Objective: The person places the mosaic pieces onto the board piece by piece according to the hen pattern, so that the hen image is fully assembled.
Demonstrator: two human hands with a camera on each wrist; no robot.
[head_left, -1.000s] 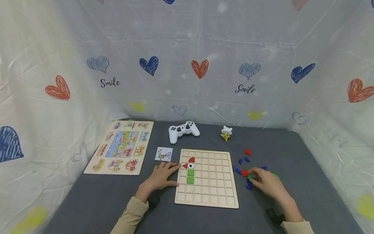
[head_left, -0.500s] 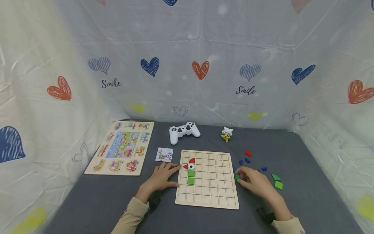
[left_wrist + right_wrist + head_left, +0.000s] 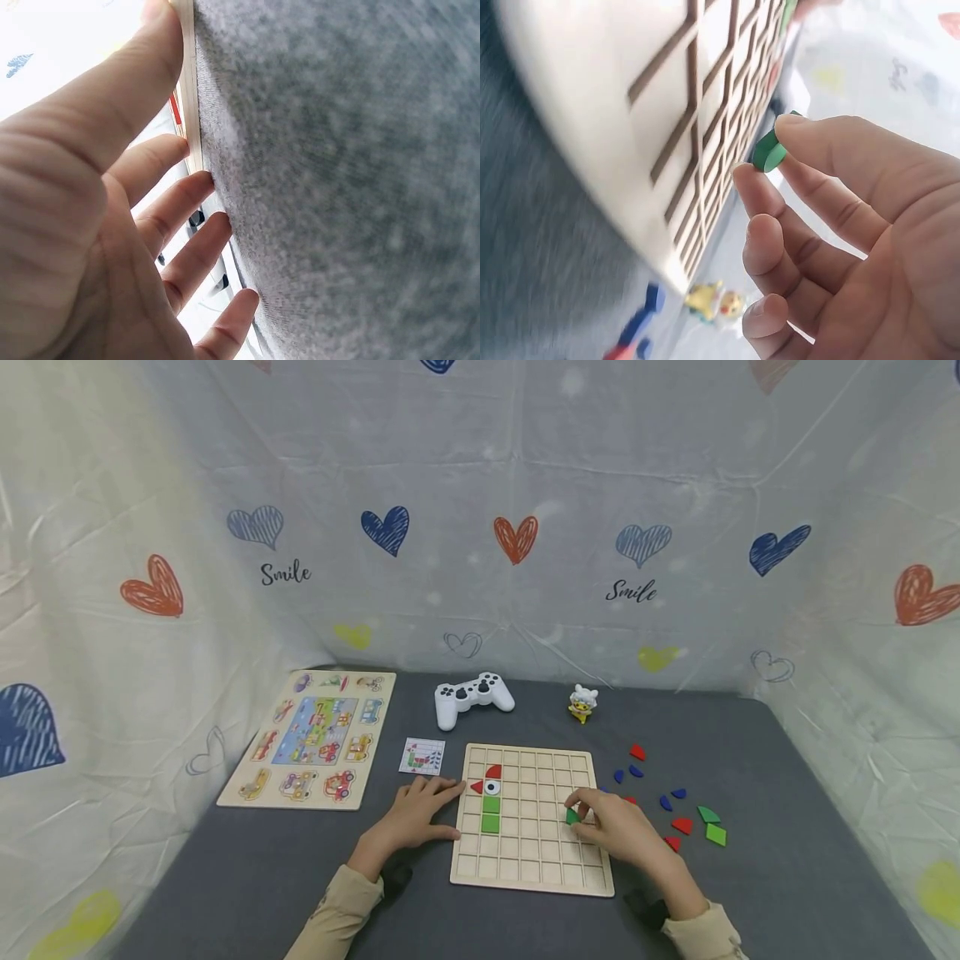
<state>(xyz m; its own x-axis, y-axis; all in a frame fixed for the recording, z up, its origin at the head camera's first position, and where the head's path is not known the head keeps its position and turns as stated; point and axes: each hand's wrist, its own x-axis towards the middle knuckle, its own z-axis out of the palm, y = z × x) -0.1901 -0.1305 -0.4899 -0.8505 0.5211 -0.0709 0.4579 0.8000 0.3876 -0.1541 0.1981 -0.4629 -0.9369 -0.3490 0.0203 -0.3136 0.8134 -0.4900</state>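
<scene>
My right hand (image 3: 622, 828) pinches a small green piece (image 3: 771, 152) between thumb and fingertips, over the right part of the wooden grid board (image 3: 536, 860). My left hand (image 3: 412, 812) lies at the board's left edge, fingers spread and fairly straight, thumb and fingertips touching the rim. Set in the grid's left columns are a red curved piece (image 3: 493, 772), a red triangle (image 3: 477, 787), a white eye piece (image 3: 491, 787) and two green squares (image 3: 491, 814). The held piece's exact outline is partly covered by fingers.
Loose blue pieces (image 3: 666, 802), red pieces (image 3: 682, 826) and green pieces (image 3: 716, 835) lie right of the board. Behind it are a pattern card (image 3: 422, 757), a white game controller (image 3: 472, 697) and a small figurine (image 3: 582, 703). A vehicle puzzle board (image 3: 307, 743) lies at left.
My right hand has moved left from the loose pieces to above the board, carrying the green piece. Pieces it covered before now show. My left hand stays at the board's edge.
</scene>
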